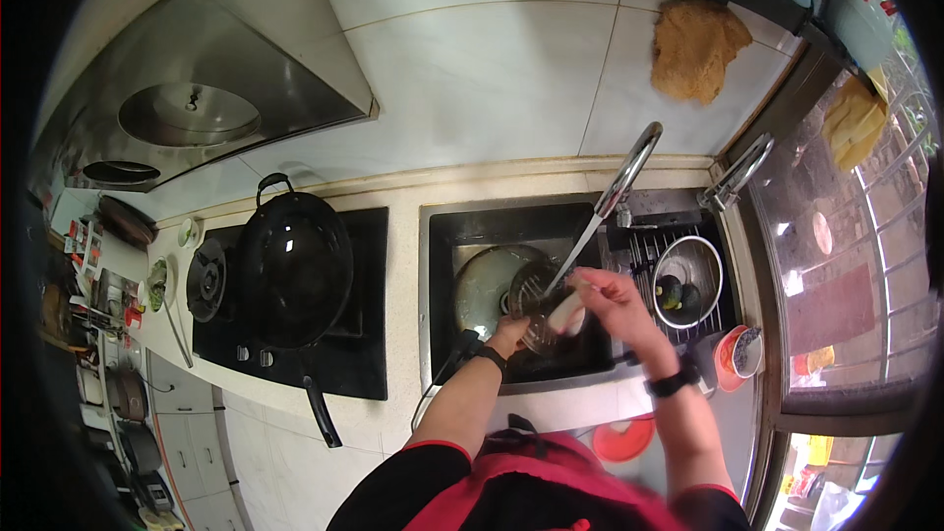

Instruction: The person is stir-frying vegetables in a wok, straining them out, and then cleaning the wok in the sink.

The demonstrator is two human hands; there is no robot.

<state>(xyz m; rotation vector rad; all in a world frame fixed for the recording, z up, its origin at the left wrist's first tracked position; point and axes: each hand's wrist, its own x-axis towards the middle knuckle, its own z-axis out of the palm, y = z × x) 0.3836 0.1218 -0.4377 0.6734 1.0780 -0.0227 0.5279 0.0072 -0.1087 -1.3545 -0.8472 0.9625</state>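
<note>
My left hand (pixel 509 335) grips the near-left rim of a clear, see-through bowl (pixel 537 310), held tilted inside the black sink (pixel 442 273). A stream of water runs down from the chrome faucet (pixel 627 169) to the bowl. My right hand (pixel 612 302) pinches a pale, whitish piece (pixel 568 313) at the bowl's right side; what it is exactly, I cannot tell. Below the bowl, in the sink, lies a large round glass lid (pixel 487 284), partly hidden by the bowl.
A black wok (pixel 291 273) with a long handle sits on the stove left of the sink. At right, a metal colander (pixel 689 251) with dark green vegetables rests on a wire rack. A second faucet (pixel 737 169) stands behind it. An orange-rimmed bowl (pixel 730 358) sits at the counter's right edge.
</note>
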